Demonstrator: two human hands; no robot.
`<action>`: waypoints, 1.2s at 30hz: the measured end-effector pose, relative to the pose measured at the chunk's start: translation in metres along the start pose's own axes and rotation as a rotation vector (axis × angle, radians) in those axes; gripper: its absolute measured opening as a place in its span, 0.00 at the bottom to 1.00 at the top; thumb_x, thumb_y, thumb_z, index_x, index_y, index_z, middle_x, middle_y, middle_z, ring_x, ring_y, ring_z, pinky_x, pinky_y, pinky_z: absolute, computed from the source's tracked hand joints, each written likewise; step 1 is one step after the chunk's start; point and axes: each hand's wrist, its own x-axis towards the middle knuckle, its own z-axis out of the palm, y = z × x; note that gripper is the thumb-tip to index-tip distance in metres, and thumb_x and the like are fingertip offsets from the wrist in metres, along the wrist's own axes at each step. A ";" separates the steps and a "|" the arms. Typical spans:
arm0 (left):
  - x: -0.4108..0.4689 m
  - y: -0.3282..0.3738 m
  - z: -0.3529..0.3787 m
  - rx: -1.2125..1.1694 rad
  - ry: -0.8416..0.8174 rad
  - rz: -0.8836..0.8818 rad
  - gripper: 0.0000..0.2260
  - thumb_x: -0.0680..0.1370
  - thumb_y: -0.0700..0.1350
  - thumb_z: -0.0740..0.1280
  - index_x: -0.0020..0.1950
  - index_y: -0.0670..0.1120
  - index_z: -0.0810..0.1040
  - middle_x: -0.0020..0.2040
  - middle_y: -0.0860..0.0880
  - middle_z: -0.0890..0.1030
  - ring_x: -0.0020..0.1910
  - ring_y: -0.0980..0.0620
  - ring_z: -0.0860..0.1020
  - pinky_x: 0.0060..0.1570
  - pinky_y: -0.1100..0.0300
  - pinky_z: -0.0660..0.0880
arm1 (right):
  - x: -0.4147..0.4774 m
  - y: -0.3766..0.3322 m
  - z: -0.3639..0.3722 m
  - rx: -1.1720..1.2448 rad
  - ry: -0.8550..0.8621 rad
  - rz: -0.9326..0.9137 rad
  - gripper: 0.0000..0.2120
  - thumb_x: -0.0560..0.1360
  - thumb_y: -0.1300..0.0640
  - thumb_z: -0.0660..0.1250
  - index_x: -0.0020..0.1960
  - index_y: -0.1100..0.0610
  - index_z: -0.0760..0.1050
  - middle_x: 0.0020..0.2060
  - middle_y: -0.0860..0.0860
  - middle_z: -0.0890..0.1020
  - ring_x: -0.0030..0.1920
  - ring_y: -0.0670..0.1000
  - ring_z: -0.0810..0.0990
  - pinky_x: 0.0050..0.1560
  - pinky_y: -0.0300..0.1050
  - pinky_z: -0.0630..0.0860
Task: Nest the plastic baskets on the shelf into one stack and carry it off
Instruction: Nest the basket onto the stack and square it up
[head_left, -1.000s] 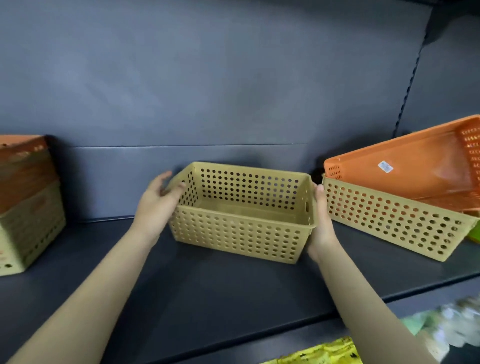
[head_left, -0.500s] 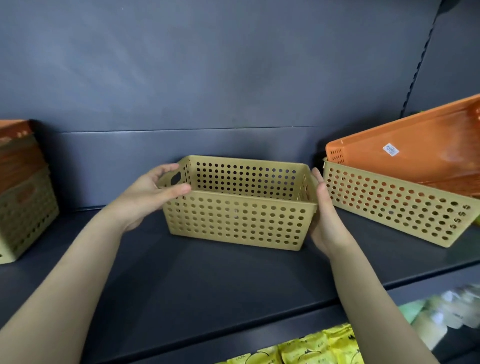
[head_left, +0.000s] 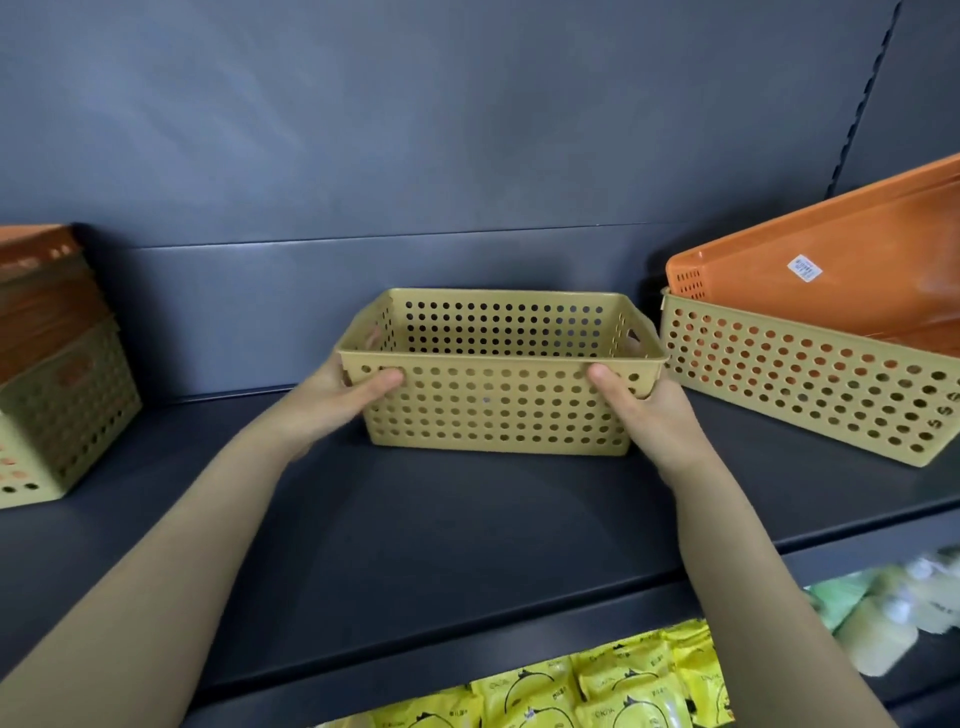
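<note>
Two hands, left and right, around the yellow basket ends

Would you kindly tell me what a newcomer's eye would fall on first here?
The tan basket in the middle of the dark shelf stands out, held at its ends by the left hand and right hand, thumbs on its front wall. To its right, an orange basket sits tilted inside a wide basket.
</note>
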 end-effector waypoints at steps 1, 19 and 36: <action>0.000 0.001 0.003 -0.009 0.004 0.027 0.60 0.55 0.76 0.72 0.81 0.55 0.54 0.79 0.60 0.61 0.74 0.55 0.67 0.73 0.48 0.65 | -0.001 -0.001 0.000 -0.005 0.033 -0.002 0.37 0.70 0.37 0.71 0.74 0.49 0.67 0.57 0.43 0.82 0.61 0.46 0.79 0.64 0.48 0.74; -0.111 0.103 -0.168 0.162 0.464 0.310 0.21 0.74 0.68 0.65 0.60 0.56 0.77 0.52 0.60 0.82 0.54 0.58 0.81 0.54 0.60 0.75 | -0.075 -0.176 0.120 0.140 0.136 -0.309 0.24 0.69 0.47 0.77 0.62 0.48 0.73 0.54 0.45 0.84 0.54 0.43 0.84 0.56 0.47 0.80; -0.230 0.057 -0.416 0.319 0.639 0.319 0.29 0.73 0.70 0.64 0.65 0.52 0.75 0.57 0.55 0.83 0.53 0.56 0.82 0.49 0.58 0.77 | -0.099 -0.302 0.339 0.206 -0.133 -0.438 0.34 0.67 0.43 0.78 0.68 0.46 0.69 0.62 0.44 0.81 0.60 0.45 0.81 0.48 0.38 0.81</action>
